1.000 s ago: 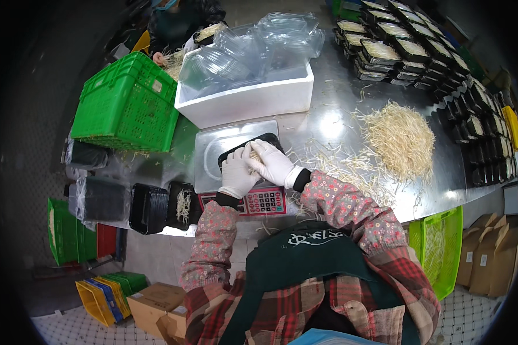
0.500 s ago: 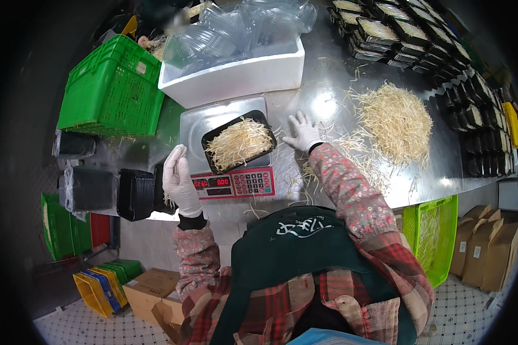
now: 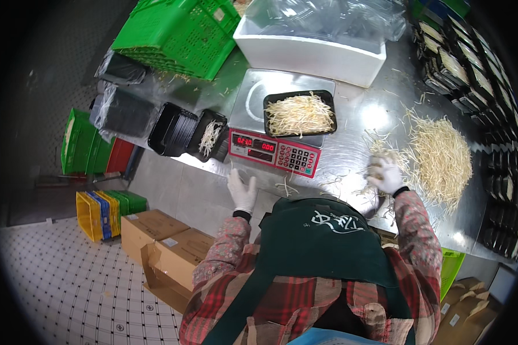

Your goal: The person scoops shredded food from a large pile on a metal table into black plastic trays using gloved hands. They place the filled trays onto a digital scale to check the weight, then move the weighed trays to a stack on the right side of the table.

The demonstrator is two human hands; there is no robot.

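Observation:
A black plastic tray (image 3: 270, 118) heaped with bean sprouts (image 3: 301, 114) sits on the plate of a red-fronted digital scale (image 3: 237, 119). My left hand (image 3: 243, 191), in a white glove, hovers by the table's near edge below the scale; its thumb stands apart from the fingers and it is empty. On the right, my gloved right hand (image 3: 387, 173) is down on the steel table with its fingers curled into loose sprouts, at the left edge of the large sprout pile (image 3: 441, 158). Its fingertips are partly hidden.
Left of the scale lie a black tray with a few sprouts (image 3: 210, 138), nested black trays (image 3: 173, 130) and bagged trays (image 3: 125, 112). Behind stand a green crate (image 3: 175, 37) and a white foam box (image 3: 311, 52) of clear lids. Filled trays (image 3: 472, 75) are stacked at right.
My right hand has moved right from beside the scale to the sprout pile. My left hand has drawn back from the scale's left side toward me. The view has shifted and turned.

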